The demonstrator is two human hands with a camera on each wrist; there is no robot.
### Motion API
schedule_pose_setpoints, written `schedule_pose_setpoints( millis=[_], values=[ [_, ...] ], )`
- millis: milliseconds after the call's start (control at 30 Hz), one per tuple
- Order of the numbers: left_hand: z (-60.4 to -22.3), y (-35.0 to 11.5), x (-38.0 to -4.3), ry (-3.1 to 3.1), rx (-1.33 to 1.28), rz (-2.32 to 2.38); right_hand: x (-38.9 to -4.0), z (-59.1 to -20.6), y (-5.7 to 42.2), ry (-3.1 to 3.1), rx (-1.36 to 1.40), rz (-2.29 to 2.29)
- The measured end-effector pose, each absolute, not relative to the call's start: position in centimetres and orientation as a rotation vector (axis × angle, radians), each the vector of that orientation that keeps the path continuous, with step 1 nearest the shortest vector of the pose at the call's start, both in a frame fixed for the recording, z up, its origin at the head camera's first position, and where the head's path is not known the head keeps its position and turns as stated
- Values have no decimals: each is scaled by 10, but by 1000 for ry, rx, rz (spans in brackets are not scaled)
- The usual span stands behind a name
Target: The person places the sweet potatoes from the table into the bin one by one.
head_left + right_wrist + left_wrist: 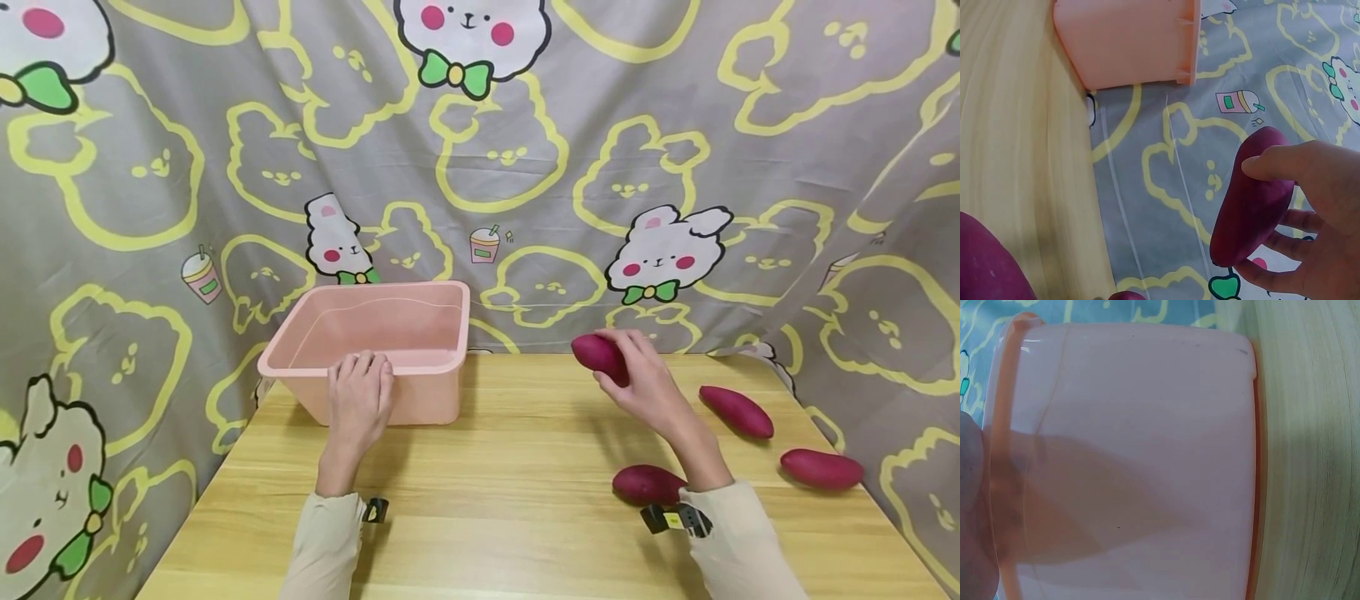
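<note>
Got a sweet potato (595, 352) pinched in the right grip (647, 382), raised near the far edge of the table (517, 500), pointing left, lengthwise kinda along that edge. Also got left grip (360, 396) clutching pink bin (426, 402).

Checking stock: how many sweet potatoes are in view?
4: a held one in the right hand; on the table, a near one by that wrist, a far one right of it, a rightmost one. The bin might hide more.

Smooth plastic bin (426, 402), matt-skinned sweet potatoes (1254, 203), wood-grained tabletop (510, 517), creased cloth backdrop (525, 225).
</note>
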State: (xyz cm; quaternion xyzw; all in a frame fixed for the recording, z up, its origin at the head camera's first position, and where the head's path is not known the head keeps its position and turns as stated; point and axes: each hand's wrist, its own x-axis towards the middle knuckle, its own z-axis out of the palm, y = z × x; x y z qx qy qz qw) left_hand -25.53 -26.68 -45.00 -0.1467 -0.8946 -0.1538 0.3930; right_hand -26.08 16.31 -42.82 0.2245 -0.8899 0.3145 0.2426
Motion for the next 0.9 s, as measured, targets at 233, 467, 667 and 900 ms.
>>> schedule_pose_setpoints(
  millis=[233, 467, 667, 900],
  values=[
    [-450, -267, -254, -2277, -369, -395, -263, -431, 158, -2447, 629, 877],
    [-450, -267, -254, -2277, -369, -394, -265, -429, 151, -2459, 628, 875],
    [-449, -267, -254, -2280, -366, -390, -266, -428, 144, -2471, 653, 882],
    [-449, -267, -254, -2298, -355, -375, -265, -427, 138, -2493, 647, 872]
  ],
)
